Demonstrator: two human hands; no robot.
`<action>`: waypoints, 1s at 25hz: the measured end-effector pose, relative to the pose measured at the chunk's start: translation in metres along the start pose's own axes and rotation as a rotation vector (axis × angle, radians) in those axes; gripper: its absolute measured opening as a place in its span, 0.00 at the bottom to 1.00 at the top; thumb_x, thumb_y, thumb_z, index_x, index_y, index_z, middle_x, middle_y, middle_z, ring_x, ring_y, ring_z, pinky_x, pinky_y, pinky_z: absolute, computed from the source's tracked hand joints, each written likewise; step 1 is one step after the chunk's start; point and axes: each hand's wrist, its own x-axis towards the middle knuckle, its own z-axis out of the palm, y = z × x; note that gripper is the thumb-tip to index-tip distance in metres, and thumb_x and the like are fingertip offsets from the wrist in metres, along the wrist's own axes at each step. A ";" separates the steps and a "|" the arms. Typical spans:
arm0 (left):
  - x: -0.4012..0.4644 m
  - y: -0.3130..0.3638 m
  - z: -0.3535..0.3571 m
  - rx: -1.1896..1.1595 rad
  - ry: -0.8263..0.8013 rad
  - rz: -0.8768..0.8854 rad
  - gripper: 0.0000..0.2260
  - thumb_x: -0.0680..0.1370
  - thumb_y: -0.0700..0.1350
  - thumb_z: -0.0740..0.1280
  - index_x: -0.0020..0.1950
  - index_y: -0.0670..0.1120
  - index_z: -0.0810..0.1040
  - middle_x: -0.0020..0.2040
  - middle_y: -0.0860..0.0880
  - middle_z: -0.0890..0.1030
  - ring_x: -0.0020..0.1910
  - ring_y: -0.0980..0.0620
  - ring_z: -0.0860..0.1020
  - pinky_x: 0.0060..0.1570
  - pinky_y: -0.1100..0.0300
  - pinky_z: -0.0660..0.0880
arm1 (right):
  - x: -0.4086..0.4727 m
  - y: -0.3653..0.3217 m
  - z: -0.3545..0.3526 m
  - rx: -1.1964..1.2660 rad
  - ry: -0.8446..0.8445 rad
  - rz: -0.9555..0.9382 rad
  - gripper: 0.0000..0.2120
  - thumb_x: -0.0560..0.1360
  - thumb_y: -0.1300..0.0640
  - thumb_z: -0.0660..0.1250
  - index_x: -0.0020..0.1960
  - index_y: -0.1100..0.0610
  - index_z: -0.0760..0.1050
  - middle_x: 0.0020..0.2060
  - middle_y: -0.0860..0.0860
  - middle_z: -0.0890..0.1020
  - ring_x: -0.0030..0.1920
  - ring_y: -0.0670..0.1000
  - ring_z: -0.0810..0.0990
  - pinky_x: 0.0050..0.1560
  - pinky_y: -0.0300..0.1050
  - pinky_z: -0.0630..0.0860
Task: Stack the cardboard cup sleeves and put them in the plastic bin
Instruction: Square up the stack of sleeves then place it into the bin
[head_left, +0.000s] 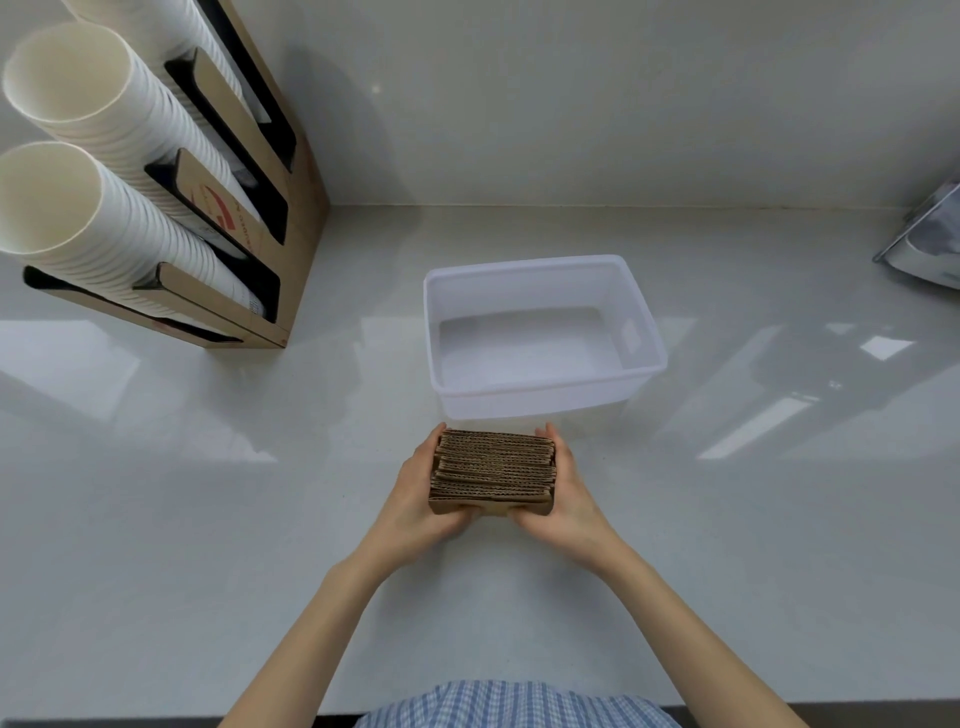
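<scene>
A thick stack of brown cardboard cup sleeves (493, 470) stands on edge between my two hands, just in front of the plastic bin. My left hand (415, 499) presses its left side, with the thumb under the near face. My right hand (569, 496) presses the right side the same way. The translucent white plastic bin (540, 387) sits on the white counter right behind the stack, and nothing is in it.
A cardboard cup dispenser (260, 208) with tall stacks of white paper cups (104, 156) leans at the back left. A shiny metal object (930, 244) lies at the right edge. The counter's front edge (156, 719) runs along the bottom, near my checked blue shirt (519, 709).
</scene>
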 end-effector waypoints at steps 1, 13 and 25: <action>-0.001 0.001 0.003 -0.014 0.017 0.003 0.21 0.65 0.43 0.73 0.52 0.56 0.70 0.49 0.62 0.79 0.49 0.63 0.77 0.47 0.69 0.71 | -0.002 -0.001 0.001 0.044 -0.010 0.004 0.49 0.67 0.58 0.72 0.74 0.54 0.40 0.70 0.49 0.59 0.66 0.42 0.62 0.63 0.34 0.59; -0.001 0.003 0.014 -0.041 0.019 0.042 0.30 0.65 0.42 0.71 0.54 0.69 0.61 0.52 0.59 0.73 0.52 0.71 0.73 0.50 0.80 0.66 | 0.006 -0.003 0.016 0.266 0.290 0.055 0.18 0.79 0.53 0.54 0.67 0.56 0.63 0.60 0.51 0.74 0.62 0.52 0.72 0.58 0.39 0.66; 0.003 -0.009 0.012 0.153 -0.015 0.050 0.27 0.64 0.51 0.68 0.60 0.44 0.69 0.56 0.48 0.73 0.56 0.51 0.73 0.60 0.52 0.71 | 0.000 0.011 -0.009 -0.103 0.032 -0.099 0.41 0.63 0.55 0.69 0.71 0.59 0.53 0.61 0.52 0.67 0.64 0.50 0.69 0.59 0.32 0.63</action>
